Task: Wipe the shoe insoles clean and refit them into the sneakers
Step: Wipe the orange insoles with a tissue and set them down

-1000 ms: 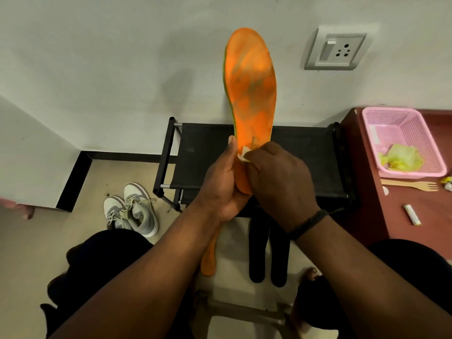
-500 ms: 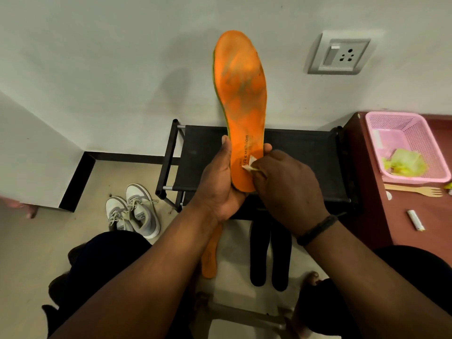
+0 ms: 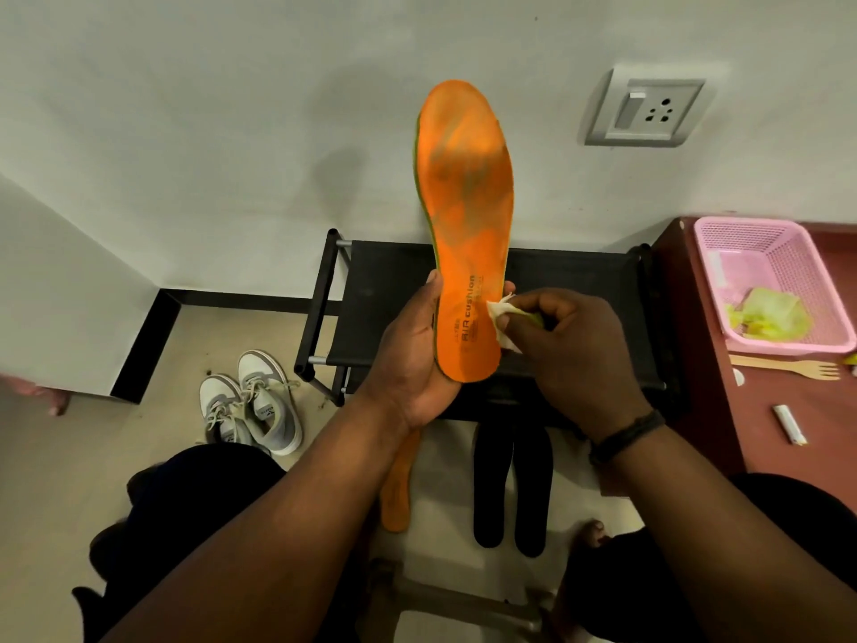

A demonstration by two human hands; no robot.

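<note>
Early stage, we judge: left hand (image 3: 417, 359) grips grimy orange insole (image 3: 466, 215), right-hand fingers (image 3: 533, 317) pinching wipe (image 3: 498, 313) at heel. Sneakers (image 3: 252, 403) stand unfitted on the floor.

The orange insole (image 3: 468, 215) stood almost straight up, with its toe end at 12 o'clock and its heel end at 6 o'clock. It had grey dirty marks on the top half and dark letters near the heel. A thin green edge ran down its side at 9 o'clock. A small white wipe (image 3: 503, 317) touched its heel part at 3 o'clock. A second orange insole (image 3: 398, 494) lay on the floor, and two black insoles (image 3: 510, 484) lay side by side at its 3 o'clock. The grey and white sneakers (image 3: 252, 401) sat together on the floor at 9 o'clock, with laces loose.
</note>
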